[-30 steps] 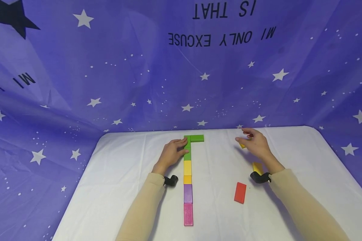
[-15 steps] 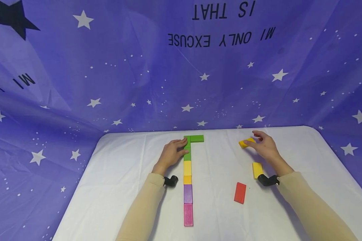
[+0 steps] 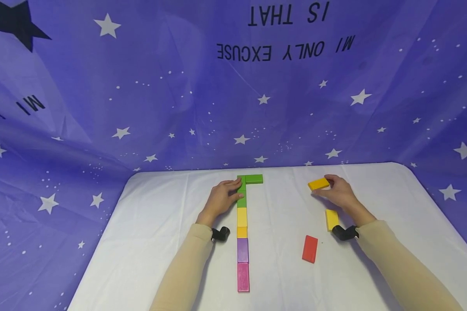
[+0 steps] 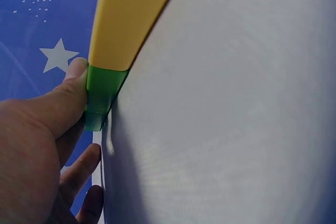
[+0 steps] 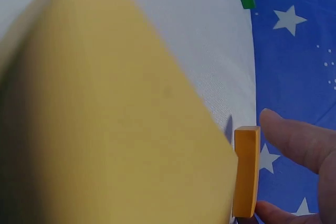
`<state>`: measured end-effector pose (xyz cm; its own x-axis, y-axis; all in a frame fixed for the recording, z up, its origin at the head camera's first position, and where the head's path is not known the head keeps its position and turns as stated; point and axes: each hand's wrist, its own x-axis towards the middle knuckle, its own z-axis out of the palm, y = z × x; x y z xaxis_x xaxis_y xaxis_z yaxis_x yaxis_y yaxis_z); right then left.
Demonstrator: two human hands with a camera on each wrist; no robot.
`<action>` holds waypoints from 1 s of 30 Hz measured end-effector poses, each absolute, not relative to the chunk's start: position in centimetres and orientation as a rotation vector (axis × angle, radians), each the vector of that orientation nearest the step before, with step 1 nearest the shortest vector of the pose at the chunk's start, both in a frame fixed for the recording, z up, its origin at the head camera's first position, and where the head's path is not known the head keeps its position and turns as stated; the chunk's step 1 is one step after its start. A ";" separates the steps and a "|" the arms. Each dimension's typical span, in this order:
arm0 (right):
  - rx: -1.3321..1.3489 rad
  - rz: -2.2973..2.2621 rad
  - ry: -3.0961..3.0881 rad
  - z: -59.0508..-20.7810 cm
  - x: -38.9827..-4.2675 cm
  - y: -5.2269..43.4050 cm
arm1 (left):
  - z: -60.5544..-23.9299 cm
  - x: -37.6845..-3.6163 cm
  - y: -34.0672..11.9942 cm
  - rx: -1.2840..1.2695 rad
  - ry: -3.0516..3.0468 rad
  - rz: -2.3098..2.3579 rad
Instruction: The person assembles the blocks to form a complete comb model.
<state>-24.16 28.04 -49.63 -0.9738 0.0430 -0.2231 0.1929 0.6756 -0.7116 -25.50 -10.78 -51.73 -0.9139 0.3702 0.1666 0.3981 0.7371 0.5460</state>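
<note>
My left hand (image 3: 222, 196) is at the far end of a row of blocks, thumb and fingertips resting on two green blocks (image 3: 242, 202). In the left wrist view its thumb (image 4: 68, 95) touches a green block (image 4: 106, 85) beside a yellow one (image 4: 128, 19). My right hand (image 3: 340, 192) spreads thumb and fingers around an orange-yellow block (image 3: 318, 184) lying on the table. The right wrist view has the thumb (image 5: 294, 137) raised off that block (image 5: 245, 171), while a finger is at its lower end. A lighter yellow block (image 3: 331, 219) lies nearer, by the right wrist.
The row continues nearer with yellow (image 3: 242, 217), orange (image 3: 242, 232), purple (image 3: 242, 250) and pink (image 3: 243, 277) blocks. Another green block (image 3: 254, 179) juts right from its far end. A red block (image 3: 309, 249) lies right of the row. A purple star-patterned cloth (image 3: 179, 108) rises behind the white table (image 3: 148, 242).
My right hand has drawn back to the right, uncovering the orange-yellow block, which now lies flatter with thumb and fingers spread around it. The left hand has stayed on the green blocks.
</note>
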 end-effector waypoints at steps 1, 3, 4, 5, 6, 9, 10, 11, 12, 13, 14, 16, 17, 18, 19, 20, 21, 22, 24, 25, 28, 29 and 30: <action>0.185 -1.139 2.723 -49.7 -24.2 28.0 | -51.8 -25.5 -10.8 -0.639 -2.882 -0.923; 0.163 -1.069 2.769 -49.8 -24.3 27.9 | -51.8 -25.5 -10.8 -0.642 -2.878 -0.924; 0.155 -1.036 2.791 -49.9 -24.4 27.9 | -51.8 -25.5 -10.8 -0.647 -2.873 -0.924; 0.143 -1.001 2.815 -50.0 -24.5 27.8 | -51.8 -25.5 -10.8 -0.651 -2.868 -0.924; 0.134 -0.969 2.838 -50.0 -24.5 27.8 | -51.8 -25.5 -10.8 -0.654 -2.865 -0.922; 0.109 -0.921 2.889 -50.1 -24.6 27.5 | -51.7 -25.5 -10.8 -0.650 -2.869 -0.917; 0.106 -0.917 2.900 -50.1 -24.6 27.4 | -51.6 -25.5 -10.8 -0.645 -2.874 -0.916; 0.107 -0.915 2.909 -50.1 -24.6 27.4 | -51.6 -25.5 -10.8 -0.641 -2.879 -0.914; 0.108 -0.911 2.916 -50.1 -24.6 27.3 | -51.6 -25.5 -10.8 -0.638 -2.882 -0.913; 0.109 -0.906 2.923 -50.1 -24.7 27.3 | -51.5 -25.5 -10.8 -0.635 -2.885 -0.911; 0.111 -0.901 2.931 -50.2 -24.7 27.2 | -51.5 -25.5 -10.9 -0.636 -2.884 -0.911; 0.120 -0.897 2.941 -50.2 -24.7 27.1 | -51.5 -25.5 -10.9 -0.631 -2.882 -0.915; 0.126 -0.894 2.945 -50.2 -24.7 27.1 | -51.4 -25.5 -10.9 -0.629 -2.880 -0.916; 0.127 -0.891 2.949 -50.2 -24.7 27.0 | -51.4 -25.5 -10.9 -0.625 -2.879 -0.918; 0.134 -0.890 2.951 -50.2 -24.7 27.0 | -51.4 -25.5 -10.9 -0.620 -2.880 -0.921; 0.143 -0.886 2.951 -50.2 -24.7 26.9 | -51.4 -25.5 -10.9 -0.620 -2.877 -0.923; 0.150 -0.882 2.953 -50.2 -24.7 26.9 | -51.4 -25.4 -10.9 -0.621 -2.874 -0.928; 0.150 -0.870 2.955 -50.2 -24.7 26.9 | -51.4 -25.4 -10.8 -0.622 -2.872 -0.933; 0.166 -0.863 2.955 -50.3 -24.6 26.9 | -51.5 -25.4 -10.8 -0.625 -2.874 -0.929; 0.176 -0.858 2.955 -50.3 -24.6 26.9 | -51.6 -25.4 -10.8 -0.625 -2.878 -0.923; 0.182 -0.866 2.954 -50.2 -24.4 26.8 | -51.6 -25.4 -10.7 -0.613 -2.897 -0.904; 0.187 -0.873 2.953 -50.2 -24.3 26.8 | -51.7 -25.5 -10.7 -0.609 -2.900 -0.897; 0.187 -0.881 2.950 -50.2 -24.3 26.8 | -51.7 -25.5 -10.7 -0.608 -2.901 -0.896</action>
